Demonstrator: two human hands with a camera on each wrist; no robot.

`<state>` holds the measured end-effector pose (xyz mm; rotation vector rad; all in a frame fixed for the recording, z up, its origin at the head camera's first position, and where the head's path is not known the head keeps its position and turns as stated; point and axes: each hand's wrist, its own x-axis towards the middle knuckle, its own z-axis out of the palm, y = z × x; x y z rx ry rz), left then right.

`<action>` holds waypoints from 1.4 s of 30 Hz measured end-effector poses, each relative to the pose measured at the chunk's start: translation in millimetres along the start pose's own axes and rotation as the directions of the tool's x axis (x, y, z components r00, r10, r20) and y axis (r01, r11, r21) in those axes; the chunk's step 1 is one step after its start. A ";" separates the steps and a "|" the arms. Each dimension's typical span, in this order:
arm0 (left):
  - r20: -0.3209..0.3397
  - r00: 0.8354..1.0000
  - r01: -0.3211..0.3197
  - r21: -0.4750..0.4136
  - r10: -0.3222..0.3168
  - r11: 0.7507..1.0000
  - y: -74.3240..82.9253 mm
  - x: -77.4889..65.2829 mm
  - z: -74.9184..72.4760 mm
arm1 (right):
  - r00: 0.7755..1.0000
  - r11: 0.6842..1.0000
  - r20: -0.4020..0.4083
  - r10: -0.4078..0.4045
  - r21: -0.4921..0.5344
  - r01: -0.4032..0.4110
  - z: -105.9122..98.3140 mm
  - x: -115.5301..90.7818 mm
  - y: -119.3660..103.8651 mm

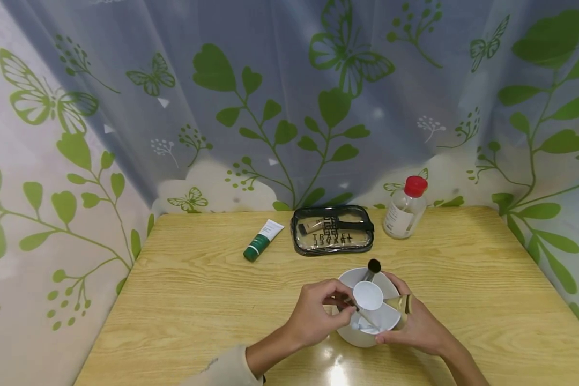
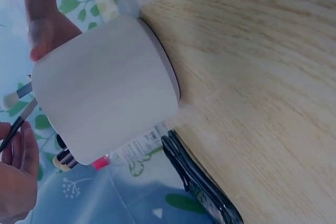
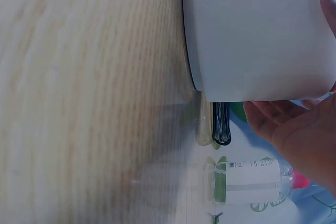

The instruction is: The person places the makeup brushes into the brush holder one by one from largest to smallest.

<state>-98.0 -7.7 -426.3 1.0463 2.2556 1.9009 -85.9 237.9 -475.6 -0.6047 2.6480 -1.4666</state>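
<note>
A white round holder with divided compartments and a raised round cup in its middle stands on the wooden table. My left hand pinches a slim makeup brush by its dark handle, with the other end slanting over the holder's near compartment. My right hand grips the holder's right side, thumb near the front rim and fingers along the far wall. A black-tipped makeup brush stands up in the back compartment. Beside the right hand, a shiny gold piece shows at the rim.
Behind the holder lies a clear black-edged travel pouch with a tube inside. A green and white tube lies left of it. A clear bottle with a red cap stands at the back right. A patterned curtain hangs behind the table.
</note>
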 end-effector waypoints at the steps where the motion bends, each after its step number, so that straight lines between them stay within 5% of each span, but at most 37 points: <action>1: 0.001 1.000 -0.002 -0.001 0.002 1.000 0.0 -0.4 0.4 | 1.000 1.000 0.000 0.001 -0.001 -0.001 0.0 0.1 0.1; 15: 0.019 0.999 -0.053 0.175 0.051 0.983 0.6 -8.9 16.2 | 1.000 1.000 -0.005 -0.012 0.007 0.012 -0.4 -0.8 0.8; 27: 0.078 0.991 -0.130 0.327 0.110 0.936 -0.8 -8.7 19.6 | 1.000 1.000 -0.009 -0.022 -0.002 0.022 -1.1 -0.7 1.6; 38: 0.218 0.971 -0.169 0.349 0.095 0.922 -0.1 -12.3 3.6 | 0.999 0.999 0.023 -0.045 -0.011 0.045 -4.2 -1.9 1.2; 42: 0.223 0.961 -0.230 0.305 0.166 0.924 -4.8 -16.8 -12.8 | 0.999 0.998 0.043 -0.016 -0.056 0.018 -9.6 -3.1 -2.5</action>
